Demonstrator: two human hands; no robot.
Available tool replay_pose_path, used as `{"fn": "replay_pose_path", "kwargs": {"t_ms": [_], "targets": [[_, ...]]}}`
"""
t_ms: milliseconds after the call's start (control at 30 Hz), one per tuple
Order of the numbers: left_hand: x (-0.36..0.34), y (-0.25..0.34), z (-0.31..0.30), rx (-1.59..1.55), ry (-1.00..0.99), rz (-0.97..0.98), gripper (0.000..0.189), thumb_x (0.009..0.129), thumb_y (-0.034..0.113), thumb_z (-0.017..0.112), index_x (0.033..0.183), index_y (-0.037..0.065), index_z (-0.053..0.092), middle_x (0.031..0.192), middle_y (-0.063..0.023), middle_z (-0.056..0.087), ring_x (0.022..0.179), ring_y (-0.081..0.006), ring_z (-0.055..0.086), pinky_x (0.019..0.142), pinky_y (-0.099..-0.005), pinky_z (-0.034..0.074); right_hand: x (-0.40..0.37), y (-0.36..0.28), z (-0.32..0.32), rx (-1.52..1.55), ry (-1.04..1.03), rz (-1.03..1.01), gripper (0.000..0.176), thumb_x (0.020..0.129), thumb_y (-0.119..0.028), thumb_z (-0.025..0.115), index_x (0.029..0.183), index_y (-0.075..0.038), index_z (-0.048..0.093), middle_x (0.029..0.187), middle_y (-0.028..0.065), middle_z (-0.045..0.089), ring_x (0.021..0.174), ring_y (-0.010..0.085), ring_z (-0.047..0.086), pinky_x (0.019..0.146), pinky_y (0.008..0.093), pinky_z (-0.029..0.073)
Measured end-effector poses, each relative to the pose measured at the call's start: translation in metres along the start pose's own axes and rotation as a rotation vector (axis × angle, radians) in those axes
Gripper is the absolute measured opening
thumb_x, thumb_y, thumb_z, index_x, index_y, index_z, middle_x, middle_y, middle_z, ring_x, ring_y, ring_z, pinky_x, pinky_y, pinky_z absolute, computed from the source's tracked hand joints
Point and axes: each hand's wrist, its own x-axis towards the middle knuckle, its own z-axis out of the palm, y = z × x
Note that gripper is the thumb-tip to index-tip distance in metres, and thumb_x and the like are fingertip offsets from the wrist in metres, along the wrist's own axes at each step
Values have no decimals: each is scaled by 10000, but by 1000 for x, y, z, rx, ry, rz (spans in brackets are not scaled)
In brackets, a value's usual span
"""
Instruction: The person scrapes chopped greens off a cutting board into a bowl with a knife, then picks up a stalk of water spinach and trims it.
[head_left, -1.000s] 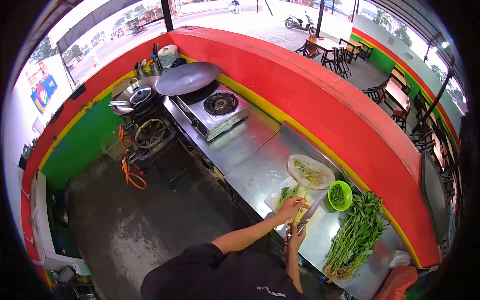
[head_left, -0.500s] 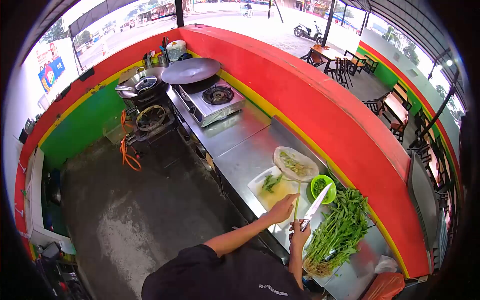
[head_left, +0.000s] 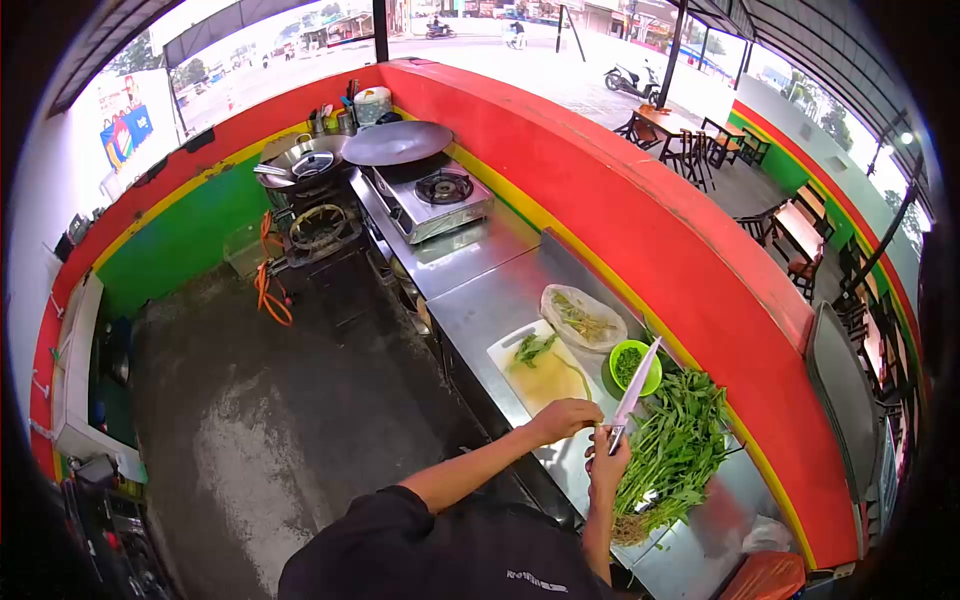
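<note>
My right hand [head_left: 608, 464] is wrapped round the handle of a knife [head_left: 634, 392]. Its broad blade points up and away, passing over the edge of a green bowl [head_left: 652, 376] that holds chopped greens. Close beside it, my left hand [head_left: 566, 420] is closed with fingertips pinched at the base of a thin green stem [head_left: 580, 377], which curves over the cutting board [head_left: 512, 385]. A leafy sprig [head_left: 533, 348] lies on the board. To the right of my hands is a large heap of leafy greens [head_left: 680, 440] with roots toward me.
Beyond the board sits a plastic bag [head_left: 612, 338] with stems inside. A gas stove [head_left: 445, 205] and a big wok lid [head_left: 398, 143] stand farther along the steel counter [head_left: 470, 290]. A red wall [head_left: 600, 190] bounds the counter's far side. An orange bag [head_left: 765, 577] lies near right.
My hands have come closer together, with the left moving toward the right. The stem, upright between them before, now bends over the board. The whole view has shifted slightly.
</note>
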Motion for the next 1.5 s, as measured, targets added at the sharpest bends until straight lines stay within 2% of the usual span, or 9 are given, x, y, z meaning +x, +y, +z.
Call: {"fn": "replay_pose_path", "kwargs": {"t_ms": [133, 400, 500, 567, 633, 900, 1200, 1367, 1500], "targets": [[-10, 13, 12, 41, 3, -31, 272, 837, 67, 696, 1109, 63, 680, 1088, -89, 696, 1047, -282, 664, 884, -386, 537, -6, 5, -13, 46, 0, -47, 230, 904, -195, 723, 1031, -67, 581, 698, -10, 592, 501, 57, 535, 385, 202, 349], [-15, 33, 16, -114, -45, -41, 310, 859, 42, 678, 1169, 42, 662, 1146, -135, 676, 1075, -302, 653, 913, -403, 529, -5, 10, -24, -31, -1, -149, 219, 906, -204, 727, 995, -51, 598, 686, -11, 596, 510, 59, 539, 441, 201, 373], [-15, 33, 9, -177, -41, -126, 300, 871, 35, 668, 1170, 35, 663, 1140, -134, 681, 1061, -299, 659, 913, -396, 530, -3, 11, -16, -18, -15, -215, 214, 929, -235, 699, 976, -58, 588, 681, -8, 580, 489, 61, 532, 376, 201, 351], [-14, 30, 5, -156, -20, -100, 290, 880, 37, 665, 1169, 37, 667, 1130, -131, 689, 1051, -295, 664, 906, -385, 532, -3, 5, -10, 11, -20, -187, 201, 919, -205, 710, 976, -49, 597, 656, -16, 572, 503, 54, 530, 436, 200, 369], [-12, 28, 2, -215, -19, -167, 287, 879, 43, 671, 1166, 43, 672, 1124, -125, 695, 1041, -289, 668, 898, -376, 535, -4, -2, -5, 25, -32, -165, 213, 927, -240, 697, 964, -58, 592, 664, -10, 570, 487, 59, 531, 371, 204, 355], [-6, 33, -7, -162, -17, -59, 247, 887, 66, 673, 1133, 36, 668, 1132, -122, 685, 1033, -283, 669, 895, -366, 534, 5, -8, -6, 24, -69, -197, 205, 918, -222, 706, 917, -65, 575, 683, -1, 591, 493, 62, 538, 374, 204, 353], [-20, 29, 7, -125, 58, -6, 205, 865, 44, 692, 1065, 4, 672, 1125, -136, 684, 1025, -282, 672, 874, -376, 544, -16, 2, -16, -46, -53, -206, 196, 955, -227, 662, 908, -55, 581, 680, 12, 594, 449, 57, 501, 382, 204, 347], [-18, 35, 10, -158, 185, -205, 215, 885, 68, 688, 1090, 5, 682, 1082, -132, 697, 1002, -258, 677, 855, -351, 537, -30, 12, -24, -82, -26, -219, 223, 1000, -254, 590, 992, -33, 616, 693, 25, 605, 430, 45, 451, 384, 204, 338], [-7, 42, 2, -128, 272, -187, 231, 879, 66, 695, 1104, 17, 687, 1082, -116, 705, 1038, -248, 672, 898, -336, 529, -40, 14, -24, -66, -13, -226, 238, 1007, -251, 578, 1028, -18, 620, 697, 26, 609, 431, 42, 446, 389, 203, 335]]}}
